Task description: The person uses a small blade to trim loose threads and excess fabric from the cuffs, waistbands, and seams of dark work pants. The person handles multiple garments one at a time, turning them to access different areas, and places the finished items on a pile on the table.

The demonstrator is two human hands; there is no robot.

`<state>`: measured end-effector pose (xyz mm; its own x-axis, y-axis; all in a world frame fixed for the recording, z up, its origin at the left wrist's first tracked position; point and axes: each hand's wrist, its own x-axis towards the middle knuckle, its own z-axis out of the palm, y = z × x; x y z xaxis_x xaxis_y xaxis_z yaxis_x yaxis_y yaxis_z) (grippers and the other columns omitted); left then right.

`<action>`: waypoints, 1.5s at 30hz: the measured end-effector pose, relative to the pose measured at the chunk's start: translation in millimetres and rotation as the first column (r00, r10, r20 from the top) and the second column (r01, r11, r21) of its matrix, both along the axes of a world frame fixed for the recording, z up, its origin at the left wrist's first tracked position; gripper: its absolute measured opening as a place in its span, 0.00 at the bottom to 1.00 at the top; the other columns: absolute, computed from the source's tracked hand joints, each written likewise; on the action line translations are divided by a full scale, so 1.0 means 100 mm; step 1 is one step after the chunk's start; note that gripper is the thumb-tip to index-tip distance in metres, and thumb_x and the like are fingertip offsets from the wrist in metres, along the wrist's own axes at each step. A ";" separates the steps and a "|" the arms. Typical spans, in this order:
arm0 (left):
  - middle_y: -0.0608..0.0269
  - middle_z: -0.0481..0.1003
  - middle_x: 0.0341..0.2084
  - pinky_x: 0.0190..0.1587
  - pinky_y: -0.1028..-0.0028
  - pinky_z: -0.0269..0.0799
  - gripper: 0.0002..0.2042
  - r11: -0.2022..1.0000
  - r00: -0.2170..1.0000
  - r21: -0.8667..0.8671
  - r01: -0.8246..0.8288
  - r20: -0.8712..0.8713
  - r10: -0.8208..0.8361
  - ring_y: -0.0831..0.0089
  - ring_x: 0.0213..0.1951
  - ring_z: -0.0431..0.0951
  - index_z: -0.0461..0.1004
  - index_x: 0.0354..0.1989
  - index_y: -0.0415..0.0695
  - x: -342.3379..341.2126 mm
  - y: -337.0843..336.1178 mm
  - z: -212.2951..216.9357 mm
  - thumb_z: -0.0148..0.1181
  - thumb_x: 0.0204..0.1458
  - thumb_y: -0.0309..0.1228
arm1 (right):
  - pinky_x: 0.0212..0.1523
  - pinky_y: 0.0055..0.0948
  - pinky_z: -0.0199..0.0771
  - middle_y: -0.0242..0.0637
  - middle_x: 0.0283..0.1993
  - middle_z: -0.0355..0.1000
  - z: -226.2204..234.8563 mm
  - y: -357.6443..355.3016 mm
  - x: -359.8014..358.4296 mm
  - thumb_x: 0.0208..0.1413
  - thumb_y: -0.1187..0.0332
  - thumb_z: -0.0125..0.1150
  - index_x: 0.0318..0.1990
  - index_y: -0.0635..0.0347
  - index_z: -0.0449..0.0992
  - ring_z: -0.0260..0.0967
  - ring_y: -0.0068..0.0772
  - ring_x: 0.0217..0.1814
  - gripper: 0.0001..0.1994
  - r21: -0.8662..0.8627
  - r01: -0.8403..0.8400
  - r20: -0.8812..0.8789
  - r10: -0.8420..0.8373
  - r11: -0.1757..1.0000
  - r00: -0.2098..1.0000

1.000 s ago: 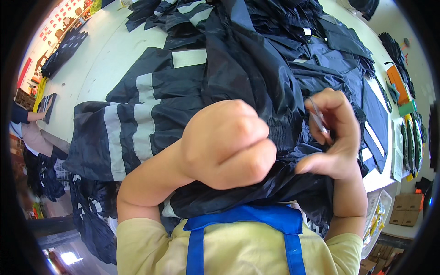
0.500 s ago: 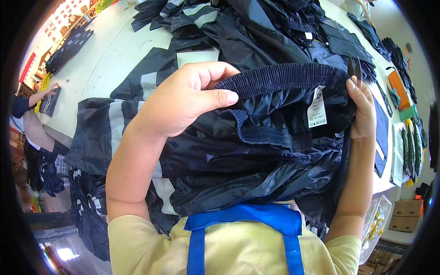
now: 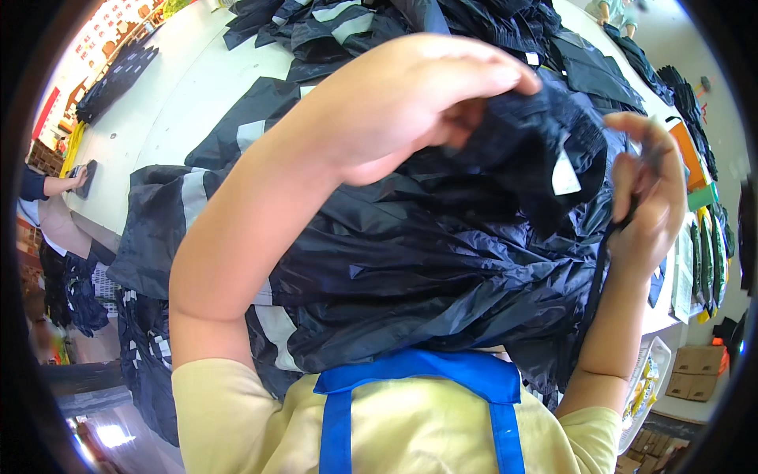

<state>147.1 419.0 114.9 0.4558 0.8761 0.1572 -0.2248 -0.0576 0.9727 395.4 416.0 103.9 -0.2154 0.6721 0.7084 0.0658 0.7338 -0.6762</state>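
Note:
A dark, shiny pair of trousers (image 3: 395,245) with pale strips on its legs lies spread across the table before me. Its gathered elastic waistband (image 3: 580,130) is lifted and bunched, with a white label (image 3: 564,175) hanging from it. My left hand (image 3: 442,103) reaches across, fingers closed on the waistband's left part; some fingers are hidden in the folds. Just right of the waistband is my right hand (image 3: 651,186), raised, apart from it and smeared by motion. Its fingers curl round small dark scissors (image 3: 630,209), mostly hidden in the palm.
More dark garments (image 3: 489,39) are heaped at the far side of the white table (image 3: 189,87). At the left edge a co-worker's hand (image 3: 79,178) holds a dark folded piece. An orange box (image 3: 688,154) and a white basket (image 3: 651,387) stand at right.
My left hand has moved right and up, folding the stretched waistband into a bunch. My right hand has let go of its right end and shifted slightly right and down.

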 end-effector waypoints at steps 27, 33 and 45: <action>0.57 0.71 0.40 0.45 0.68 0.72 0.16 0.851 0.947 -0.502 -0.158 0.168 0.275 0.66 0.42 0.73 0.69 0.45 0.40 -0.26 0.38 -1.06 0.60 0.53 0.37 | 0.18 0.15 0.56 0.37 0.28 0.68 -0.40 -0.27 0.33 0.47 0.74 0.61 0.28 0.64 0.68 0.59 0.17 0.18 0.07 -0.422 -0.185 -0.023 0.193 0.887 0.981; 0.54 0.67 0.49 0.51 0.62 0.70 0.20 0.831 0.931 -0.557 0.017 0.312 0.190 0.62 0.47 0.72 0.63 0.53 0.41 -0.05 0.37 -0.94 0.55 0.56 0.37 | 0.19 0.22 0.65 0.39 0.24 0.70 -0.52 -0.32 0.44 0.44 0.69 0.65 0.23 0.60 0.69 0.69 0.32 0.20 0.10 0.086 -0.212 0.345 0.171 0.973 0.923; 0.62 0.71 0.46 0.52 0.64 0.68 0.23 0.904 0.910 -0.424 -0.062 0.349 0.225 0.69 0.48 0.73 0.61 0.56 0.41 -0.43 0.01 -1.03 0.52 0.49 0.18 | 0.15 0.17 0.65 0.33 0.29 0.76 -0.36 -0.56 0.44 0.37 0.77 0.62 0.27 0.58 0.79 0.76 0.26 0.24 0.07 -0.094 -0.254 0.649 0.253 0.963 0.717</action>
<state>104.4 420.5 12.2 0.2962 0.9517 -0.0807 -0.6004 0.2513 0.7592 439.9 360.0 67.5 -0.7850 0.5232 0.3318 0.2991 0.7890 -0.5366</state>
